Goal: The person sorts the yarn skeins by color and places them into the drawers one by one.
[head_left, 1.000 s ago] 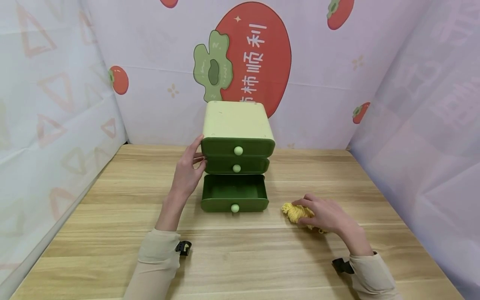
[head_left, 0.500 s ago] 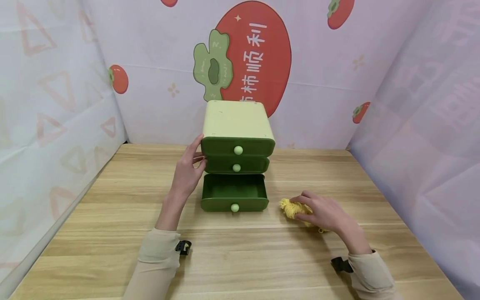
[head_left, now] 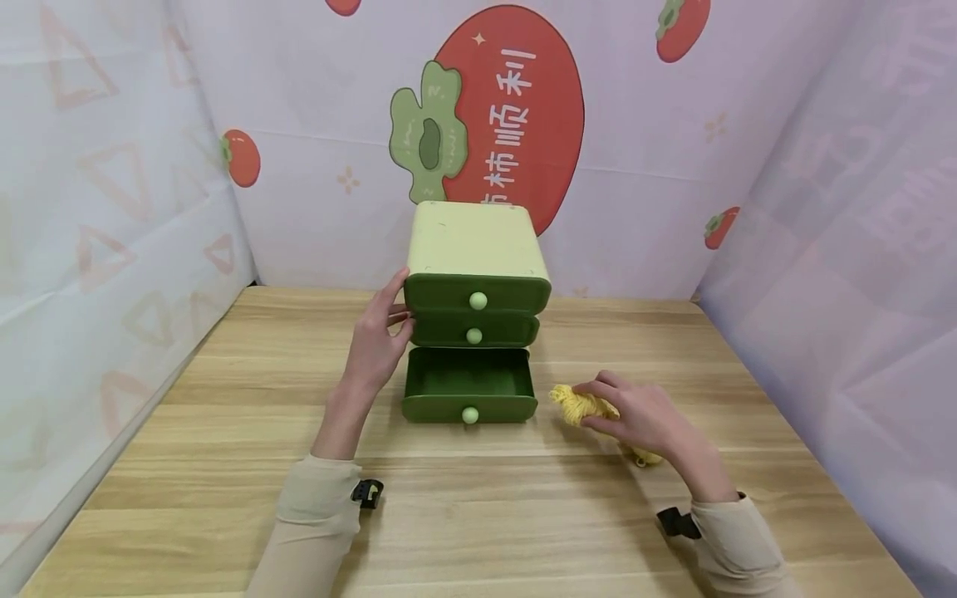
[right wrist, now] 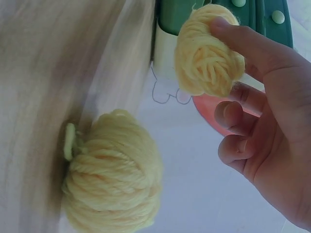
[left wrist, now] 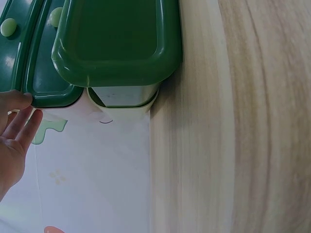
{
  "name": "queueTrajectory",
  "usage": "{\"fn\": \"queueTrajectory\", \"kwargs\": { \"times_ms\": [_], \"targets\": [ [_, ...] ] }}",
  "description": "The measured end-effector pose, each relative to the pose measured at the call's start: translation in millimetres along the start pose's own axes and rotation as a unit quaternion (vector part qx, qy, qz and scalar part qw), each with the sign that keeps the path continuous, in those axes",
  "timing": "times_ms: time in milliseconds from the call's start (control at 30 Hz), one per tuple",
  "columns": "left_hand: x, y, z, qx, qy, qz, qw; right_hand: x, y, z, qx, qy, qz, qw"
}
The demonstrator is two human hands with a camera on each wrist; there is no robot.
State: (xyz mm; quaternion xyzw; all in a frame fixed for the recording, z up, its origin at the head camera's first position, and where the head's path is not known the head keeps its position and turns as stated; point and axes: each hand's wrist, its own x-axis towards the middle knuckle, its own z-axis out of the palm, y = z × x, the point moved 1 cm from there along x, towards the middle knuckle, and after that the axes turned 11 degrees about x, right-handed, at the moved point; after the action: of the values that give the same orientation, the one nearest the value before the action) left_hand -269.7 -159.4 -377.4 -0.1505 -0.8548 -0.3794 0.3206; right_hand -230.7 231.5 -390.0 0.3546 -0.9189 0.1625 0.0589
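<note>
A small drawer cabinet (head_left: 471, 237) has a cream shell and green drawer fronts with round pale knobs. Its bottom drawer (head_left: 468, 407) is pulled out and bare inside; the upper two are in. My left hand (head_left: 371, 342) rests against the cabinet's left side, fingers fairly straight, thumb touching the middle drawer's edge (left wrist: 53, 99). Right of the drawer, my right hand (head_left: 639, 415) pinches a bundle of yellow yarn (head_left: 581, 407) between thumb and fingers. A second yellow yarn bundle (right wrist: 116, 174) lies below that hand, mostly covered in the head view.
The cabinet stands on a wood-grain table (head_left: 478, 515). A cloth backdrop (head_left: 314, 216) with printed red fruit rises behind it, and pale cloth walls (head_left: 837, 274) flank both sides. Each wrist wears a black strap (head_left: 679, 523).
The right hand has shifted slightly away from the person and to the left with the yarn it pinches, baring part of the other bundle. The left hand and drawers look unchanged.
</note>
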Motion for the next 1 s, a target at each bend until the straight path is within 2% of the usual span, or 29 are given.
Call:
{"fn": "queueTrajectory", "kwargs": {
  "times_ms": [200,567,1000],
  "targets": [
    [-0.3,0.0,-0.2,0.009,-0.004,-0.006,0.9999,8.7,-4.6,-4.7,-0.005,0.007,-0.013,1.0],
    [0.4,0.8,0.7,0.001,-0.003,-0.002,1.0,32.4,-20.8,-9.7,-0.023,0.03,-0.061,0.997],
    [0.6,-0.2,2.7,0.006,0.0,0.001,1.0,76.6,-42.1,-7.0,-0.012,0.03,-0.099,0.995]
  ]
}}
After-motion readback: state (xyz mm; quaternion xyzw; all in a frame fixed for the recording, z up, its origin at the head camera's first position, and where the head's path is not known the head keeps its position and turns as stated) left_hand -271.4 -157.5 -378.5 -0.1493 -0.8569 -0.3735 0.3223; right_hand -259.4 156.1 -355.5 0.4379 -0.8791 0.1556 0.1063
